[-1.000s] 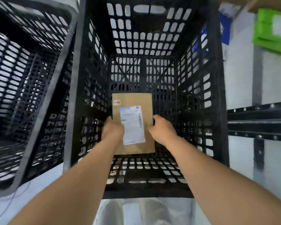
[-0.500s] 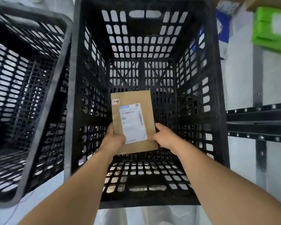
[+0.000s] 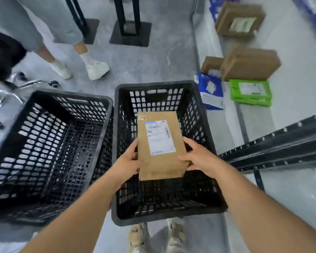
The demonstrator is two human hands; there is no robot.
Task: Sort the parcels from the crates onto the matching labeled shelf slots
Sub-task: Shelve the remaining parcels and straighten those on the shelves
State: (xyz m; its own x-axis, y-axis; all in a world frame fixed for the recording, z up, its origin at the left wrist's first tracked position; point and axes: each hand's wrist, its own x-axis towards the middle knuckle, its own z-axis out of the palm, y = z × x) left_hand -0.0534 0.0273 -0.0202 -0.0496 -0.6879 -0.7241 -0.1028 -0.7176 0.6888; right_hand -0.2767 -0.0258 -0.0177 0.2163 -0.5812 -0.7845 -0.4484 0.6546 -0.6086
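A brown cardboard parcel [image 3: 159, 161] with a white shipping label and a small red-marked sticker at its top left corner is held above the right black crate [image 3: 204, 136]. My left hand [image 3: 130, 161] grips its left edge and my right hand [image 3: 197, 156] grips its right edge. A second black crate [image 3: 49, 143] stands to the left with nothing visible inside. The black metal shelf rail [image 3: 281, 148] runs along the right.
On the low white shelf surface at the right lie brown boxes [image 3: 250, 64], a green parcel [image 3: 250, 93] and a blue-and-white parcel [image 3: 211, 90]. Another person's legs and white shoes [image 3: 97, 68] stand beyond the crates, next to black post bases [image 3: 130, 33] and a chair base [image 3: 5, 95].
The parcel has come up out of the right crate in both hands. The view has pulled back and tilted up, showing the floor, shelf parcels and another person's legs.
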